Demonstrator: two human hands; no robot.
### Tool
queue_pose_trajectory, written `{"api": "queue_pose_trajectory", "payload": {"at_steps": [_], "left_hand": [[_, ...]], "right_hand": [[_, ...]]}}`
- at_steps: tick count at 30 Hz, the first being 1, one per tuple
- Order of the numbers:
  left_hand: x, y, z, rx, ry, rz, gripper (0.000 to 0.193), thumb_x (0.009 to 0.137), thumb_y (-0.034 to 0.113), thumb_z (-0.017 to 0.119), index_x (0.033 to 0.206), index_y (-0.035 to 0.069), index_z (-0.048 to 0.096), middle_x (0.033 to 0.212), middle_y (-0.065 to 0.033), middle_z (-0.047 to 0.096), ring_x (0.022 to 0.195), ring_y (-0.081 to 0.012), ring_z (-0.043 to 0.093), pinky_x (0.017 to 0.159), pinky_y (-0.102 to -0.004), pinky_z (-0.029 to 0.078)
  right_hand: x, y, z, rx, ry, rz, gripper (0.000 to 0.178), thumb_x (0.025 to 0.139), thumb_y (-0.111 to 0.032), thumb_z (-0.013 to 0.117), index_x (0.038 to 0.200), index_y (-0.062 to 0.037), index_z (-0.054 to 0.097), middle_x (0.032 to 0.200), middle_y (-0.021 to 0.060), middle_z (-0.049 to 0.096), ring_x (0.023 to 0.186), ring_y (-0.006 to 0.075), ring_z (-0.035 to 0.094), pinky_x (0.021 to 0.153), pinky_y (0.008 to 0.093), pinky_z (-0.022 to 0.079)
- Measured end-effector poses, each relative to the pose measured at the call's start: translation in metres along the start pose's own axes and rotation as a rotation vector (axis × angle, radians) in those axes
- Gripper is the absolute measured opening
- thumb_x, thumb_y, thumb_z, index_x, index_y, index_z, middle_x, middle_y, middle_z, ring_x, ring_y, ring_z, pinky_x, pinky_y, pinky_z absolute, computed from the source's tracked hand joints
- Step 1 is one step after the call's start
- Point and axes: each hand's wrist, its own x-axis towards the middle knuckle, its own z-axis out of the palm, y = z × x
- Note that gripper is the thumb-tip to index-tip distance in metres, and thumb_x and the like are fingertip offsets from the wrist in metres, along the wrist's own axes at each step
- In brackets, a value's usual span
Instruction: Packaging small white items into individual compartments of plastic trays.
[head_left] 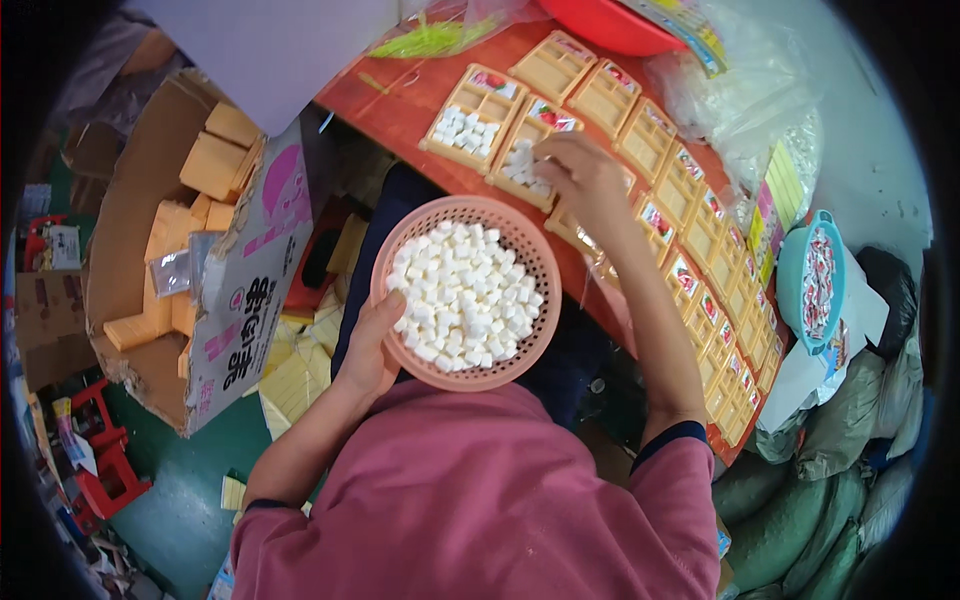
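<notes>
While the left hand (378, 345) grips the pink colander (531, 245) mid-frame, the right hand (592, 182) bends over an upper-centre compartment tray (517, 191). Whether it holds anything is unclear.

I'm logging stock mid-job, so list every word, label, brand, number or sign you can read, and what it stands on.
Cardboard box: large dark characters and pink print on its side; I don't copy out printed wording.
Tray labels: red-and-white print, too small to read.
Small packets in the teal basin: too small to read.
Pink basket in the left hand: no print visible.
</notes>
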Motion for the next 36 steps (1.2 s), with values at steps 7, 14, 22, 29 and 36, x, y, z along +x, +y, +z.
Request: {"api": "queue_pose_trajectory", "payload": {"at_steps": [7, 14, 22, 29, 36], "left_hand": [[0.009, 0.001, 0.002, 0.174, -0.143, -0.041, 0.055, 0.091, 0.035, 0.045, 0.132, 0.001, 0.034, 0.129, -0.0113, 0.045, 0.116, -0.0214, 0.047, 0.099, -0.0351, 0.037], [0.012, -0.003, 0.02, 0.02, -0.14, -0.087, 0.054, 0.09, 0.032, 0.05, 0.131, 0.001, 0.034, 0.122, -0.0115, 0.049, 0.112, -0.0189, 0.05, 0.095, -0.0322, 0.04], [0.009, -0.006, 0.022, 0.095, -0.093, -0.114, 0.053, 0.092, 0.034, 0.044, 0.134, 0.004, 0.032, 0.129, -0.0128, 0.045, 0.117, -0.0238, 0.047, 0.099, -0.0369, 0.038], [0.003, -0.008, 0.025, 0.067, -0.106, -0.137, 0.053, 0.092, 0.035, 0.043, 0.134, 0.004, 0.031, 0.13, -0.0133, 0.044, 0.117, -0.0242, 0.046, 0.099, -0.0378, 0.038], [0.003, -0.011, 0.022, 0.067, -0.135, -0.144, 0.053, 0.092, 0.034, 0.042, 0.135, 0.004, 0.03, 0.131, -0.0135, 0.044, 0.118, -0.024, 0.046, 0.1, -0.0377, 0.037]], "right_hand": [[-0.037, -0.087, -0.008, -0.06, -0.417, -0.114, 0.044, 0.075, -0.029, 0.068, 0.111, -0.0069, 0.056, 0.11, 0.0152, 0.056, 0.099, 0.0296, 0.058, 0.083, 0.038, 0.047], [-0.07, -0.085, 0.013, 0.006, -0.408, -0.197, 0.061, 0.074, -0.042, 0.065, 0.122, -0.0099, 0.045, 0.111, 0.0152, 0.05, 0.101, 0.0336, 0.052, 0.085, 0.0413, 0.044], [-0.081, -0.086, 0.01, 0.035, -0.414, -0.29, 0.042, 0.078, -0.034, 0.063, 0.11, -0.0107, 0.051, 0.092, 0.0108, 0.051, 0.082, 0.0261, 0.058, 0.059, 0.0347, 0.052], [-0.084, -0.09, -0.001, -0.032, -0.408, -0.275, 0.035, 0.079, -0.027, 0.063, 0.108, -0.0086, 0.054, 0.089, 0.0086, 0.053, 0.079, 0.0228, 0.058, 0.061, 0.0333, 0.05], [-0.084, -0.08, -0.005, 0.181, -0.304, -0.1, 0.019, 0.079, -0.013, 0.064, 0.097, -0.0094, 0.06, 0.086, 0.0074, 0.058, 0.08, 0.0208, 0.06, 0.061, 0.0303, 0.049]]}}
